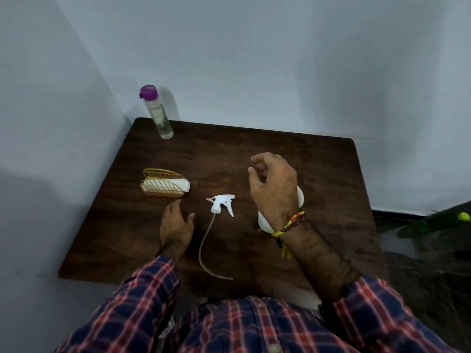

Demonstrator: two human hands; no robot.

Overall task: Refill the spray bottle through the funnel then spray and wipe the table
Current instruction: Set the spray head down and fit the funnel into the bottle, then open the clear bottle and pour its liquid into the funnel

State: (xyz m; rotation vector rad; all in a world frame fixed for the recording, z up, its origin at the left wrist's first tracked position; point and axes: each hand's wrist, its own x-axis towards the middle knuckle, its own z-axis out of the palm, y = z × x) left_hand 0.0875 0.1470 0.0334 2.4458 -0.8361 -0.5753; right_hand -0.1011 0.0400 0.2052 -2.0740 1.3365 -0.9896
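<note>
Both hands were over the dark wooden table (318,174), neither holding anything. L hand (175,225) lay low by the near-left part of the top, fingers loosely spread and pointing away, palm down, close to or on the wood; can't tell which. R hand (274,184) was raised above the table's right half, fingers curled in loosely toward the thumb, nothing pinched between them. Beaded thread bands (290,224) circled the R wrist. Plaid sleeves (142,301) showed nearest the camera.

Between the hands lay the white trigger sprayer head (221,203), off its bottle, on its side, w/ its dip tube (204,250) curving back toward the person. Under the R wrist sat a white object (300,197), mostly hidden; can't tell if funnel or bottle.

Beyond the L hand, just apart from it, stood a gold wire holder (163,183) w/ white folded napkins (184,186) in it. At the far-left corner, by the wall, stood a clear bottle (159,114) w/ purple cap, upright, partly filled w/ clear liquid.
</note>
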